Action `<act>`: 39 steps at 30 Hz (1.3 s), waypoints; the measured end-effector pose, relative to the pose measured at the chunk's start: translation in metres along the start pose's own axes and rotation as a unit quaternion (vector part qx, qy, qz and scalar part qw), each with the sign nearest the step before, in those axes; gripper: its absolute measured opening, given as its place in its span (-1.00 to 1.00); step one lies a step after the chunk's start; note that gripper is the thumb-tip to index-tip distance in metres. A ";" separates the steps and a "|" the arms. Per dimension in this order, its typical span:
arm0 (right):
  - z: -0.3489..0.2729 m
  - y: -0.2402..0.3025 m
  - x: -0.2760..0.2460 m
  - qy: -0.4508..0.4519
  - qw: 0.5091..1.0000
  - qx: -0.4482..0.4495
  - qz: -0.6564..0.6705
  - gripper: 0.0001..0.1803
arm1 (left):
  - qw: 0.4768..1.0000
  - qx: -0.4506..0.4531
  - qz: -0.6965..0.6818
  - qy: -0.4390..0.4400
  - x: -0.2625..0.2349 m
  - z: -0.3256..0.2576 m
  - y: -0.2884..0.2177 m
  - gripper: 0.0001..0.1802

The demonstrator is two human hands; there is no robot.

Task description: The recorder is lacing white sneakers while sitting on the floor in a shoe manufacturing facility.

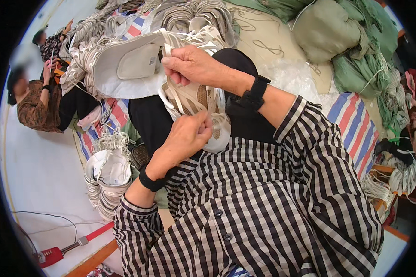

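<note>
- Black-and-white checked shirt (272,207), buttoned down the front with dark buttons, long sleeves, striped cuffs.
- Black wrist strap on left hand (186,137), toward 7 o'clock.
- Black wristband on right hand (194,66), toward 3 o'clock.
- Black trousers (148,117).

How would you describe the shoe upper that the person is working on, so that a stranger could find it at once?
Start from the person's black lap in the middle of the picture. There a beige and white shoe upper is held between the left hand below and the right hand above. Unlike the uppers in the pile on the floor to the left, it alone is gripped by both hands.
</note>
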State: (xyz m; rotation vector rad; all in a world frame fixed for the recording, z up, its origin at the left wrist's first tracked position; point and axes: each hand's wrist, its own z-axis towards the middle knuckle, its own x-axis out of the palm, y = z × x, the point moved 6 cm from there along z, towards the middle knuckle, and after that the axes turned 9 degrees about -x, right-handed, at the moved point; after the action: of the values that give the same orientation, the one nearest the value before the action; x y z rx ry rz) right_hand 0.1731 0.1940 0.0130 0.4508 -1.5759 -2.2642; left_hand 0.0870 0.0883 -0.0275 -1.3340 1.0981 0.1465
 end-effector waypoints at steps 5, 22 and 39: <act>0.000 0.003 0.000 0.016 1.000 -0.009 -0.020 -0.59 | 0.997 -0.007 -0.071 -0.019 0.003 -0.023 -0.005 -0.89; 0.011 0.016 0.005 0.006 0.995 0.056 0.083 -0.62 | 0.943 0.251 0.215 -0.042 0.026 -0.055 -0.012 -0.50; 0.068 0.093 0.047 0.022 0.990 0.023 0.139 -0.69 | 0.949 0.220 0.222 -0.051 0.035 -0.049 -0.013 -0.48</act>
State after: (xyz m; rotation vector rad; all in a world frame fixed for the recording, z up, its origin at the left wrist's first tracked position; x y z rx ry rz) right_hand 0.1102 0.1988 0.1202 0.2701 -1.5639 -1.9991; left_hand 0.0868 0.0268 -0.0356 -0.6635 1.2430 0.2793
